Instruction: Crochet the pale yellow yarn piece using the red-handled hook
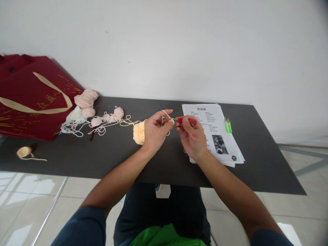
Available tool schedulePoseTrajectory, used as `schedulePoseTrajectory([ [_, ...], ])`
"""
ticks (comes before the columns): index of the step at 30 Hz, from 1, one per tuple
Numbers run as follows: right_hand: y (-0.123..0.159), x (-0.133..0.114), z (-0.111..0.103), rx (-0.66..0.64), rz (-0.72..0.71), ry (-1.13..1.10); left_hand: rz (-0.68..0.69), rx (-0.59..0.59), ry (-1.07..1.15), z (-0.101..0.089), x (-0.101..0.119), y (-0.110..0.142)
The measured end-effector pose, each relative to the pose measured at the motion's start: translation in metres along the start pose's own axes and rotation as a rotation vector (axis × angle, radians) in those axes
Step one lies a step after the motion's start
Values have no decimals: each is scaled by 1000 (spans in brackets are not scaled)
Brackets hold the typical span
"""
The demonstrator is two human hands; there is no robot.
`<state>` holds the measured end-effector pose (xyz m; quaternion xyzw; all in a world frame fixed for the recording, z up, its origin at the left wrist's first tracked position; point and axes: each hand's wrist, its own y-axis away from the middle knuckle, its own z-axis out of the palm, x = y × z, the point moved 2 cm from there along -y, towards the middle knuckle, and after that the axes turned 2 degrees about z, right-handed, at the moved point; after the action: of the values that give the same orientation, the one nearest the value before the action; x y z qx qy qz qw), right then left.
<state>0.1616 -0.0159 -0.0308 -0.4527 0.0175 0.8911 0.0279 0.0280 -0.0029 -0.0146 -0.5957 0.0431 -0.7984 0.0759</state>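
Observation:
My right hand (191,136) is closed round the red handle of a crochet hook (187,120), whose metal shaft points left. In my left hand (156,131) a small piece of pale yellow crochet work (173,121) is pinched between thumb and fingers. A strand of yellow yarn runs up over the left index finger. The hook's tip reaches the work at the left fingertips; the exact stitch is too small to make out. Partly hidden behind my left hand, a yellow yarn ball (138,132) sits on the dark table (164,164).
Printed sheets (230,150) lie under and beyond my right hand, with green thread snips (228,125) on their right edge. Pink yarn (85,99) and loose white yarn (74,119) lie beside a dark red gift bag (33,92). A small yellow crocheted piece (24,152) rests at far left.

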Motion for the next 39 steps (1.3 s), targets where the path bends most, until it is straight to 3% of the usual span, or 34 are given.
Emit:
schedulePoseTrajectory([
  [6,0,-5,0,34,8,18,50,33,-56,0,2,-1],
  [17,1,-17,2,50,-113,108,122,49,-163,0,5,0],
  [28,0,-22,-9,38,-328,243,108,78,-158,-1,8,-2],
  [39,7,-21,-6,64,-445,329,130,99,-172,-4,5,-1],
])
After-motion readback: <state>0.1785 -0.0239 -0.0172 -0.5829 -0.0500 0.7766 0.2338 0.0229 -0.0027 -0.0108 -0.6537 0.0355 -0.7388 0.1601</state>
